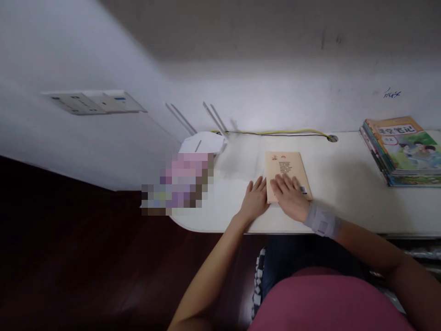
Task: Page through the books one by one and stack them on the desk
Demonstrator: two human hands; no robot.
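A cream-coloured book (pixel 284 161) lies flat on the white desk, with small dark print and a barcode on its upper side. My right hand (pixel 290 195) rests on the lower part of the book, palm down, fingers stretched out. Beside the book's left edge, my left hand (pixel 255 200) lies on the desk with its fingers extended, the fingertips close to that edge. Neither hand is gripping anything. A grey band (pixel 322 220) is around my right wrist.
On the white desk (pixel 344 184), a stack of books (pixel 406 147) sits at the right. A white router (pixel 203 142) with antennas stands at the left, behind a blurred pink and purple item (pixel 186 179). A yellow cable (pixel 292 132) runs along the wall to a hole.
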